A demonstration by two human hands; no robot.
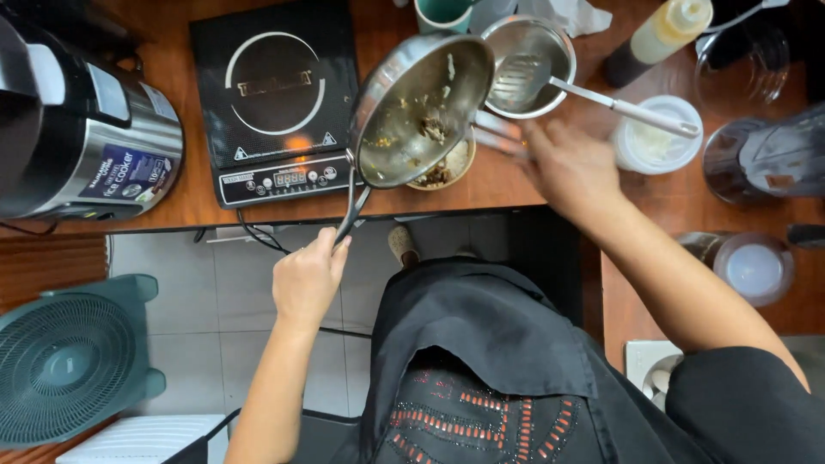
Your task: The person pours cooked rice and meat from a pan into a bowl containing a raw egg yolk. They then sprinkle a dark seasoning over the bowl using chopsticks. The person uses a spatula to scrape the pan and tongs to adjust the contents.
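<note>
A black garment [481, 361] with red stitching is filling the bottom of the view, closest to the camera. Above it, the left hand [307, 279] is closing tightly around the end of a dark handle, holding a steel pan [421, 112] tilted steeply over the desk [198, 202] edge. The pan is carrying scraps of browned food and is hanging above a small bowl [447, 167] with food in it, which is mostly hidden under the pan's rim. The right hand [571, 167] is sitting just right of the pan and bowl, blurred; its fingers are pointing toward the bowl, and I cannot tell whether it is gripping anything. Behind the pan, a slotted spatula [550, 82] is resting in a steel bowl [531, 64], its handle running out past the right hand toward a white lidded tub [657, 136]. Left of the pan, a black induction hob [275, 99] is standing on the desk, with a rice cooker [86, 137] further left. A fan [73, 361] is standing on the floor below.
</note>
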